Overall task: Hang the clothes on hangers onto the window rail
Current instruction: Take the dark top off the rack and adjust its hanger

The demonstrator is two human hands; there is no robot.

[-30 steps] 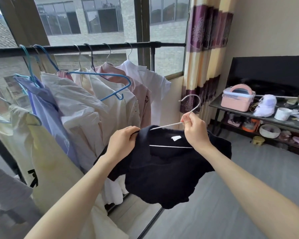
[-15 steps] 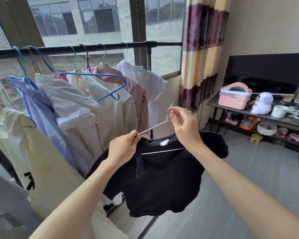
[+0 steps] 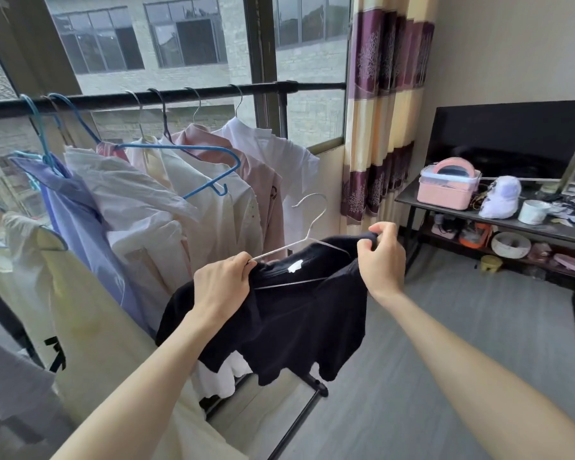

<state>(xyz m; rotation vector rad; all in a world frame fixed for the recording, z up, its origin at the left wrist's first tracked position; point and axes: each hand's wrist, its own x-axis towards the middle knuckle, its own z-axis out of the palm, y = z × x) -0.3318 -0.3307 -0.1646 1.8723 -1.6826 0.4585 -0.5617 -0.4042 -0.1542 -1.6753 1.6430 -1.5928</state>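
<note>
Black top (image 3: 289, 313) on white hanger (image 3: 307, 227), below rail (image 3: 180, 96).
Left hand (image 3: 221, 283) grips hanger arm and collar; right hand (image 3: 380, 257) pinches the top's shoulder fabric.

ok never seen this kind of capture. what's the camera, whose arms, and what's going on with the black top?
There is no robot here. A person wears one wide-angle camera on the head, looking forward and down, so the two bare arms reaching in from the bottom are their own.

The left hand grips the dark garment at one shoulder, where the arm of the white wire hanger comes out. The right hand pinches the fabric at the other shoulder, apparently fitting it over the hanger. The hook is free, not yet on anything.

Behind runs the black window rail, already carrying shirts on hangers, plus an empty blue hanger. On the right are a curtain and a shelf unit with a pink box and other small items.
</note>
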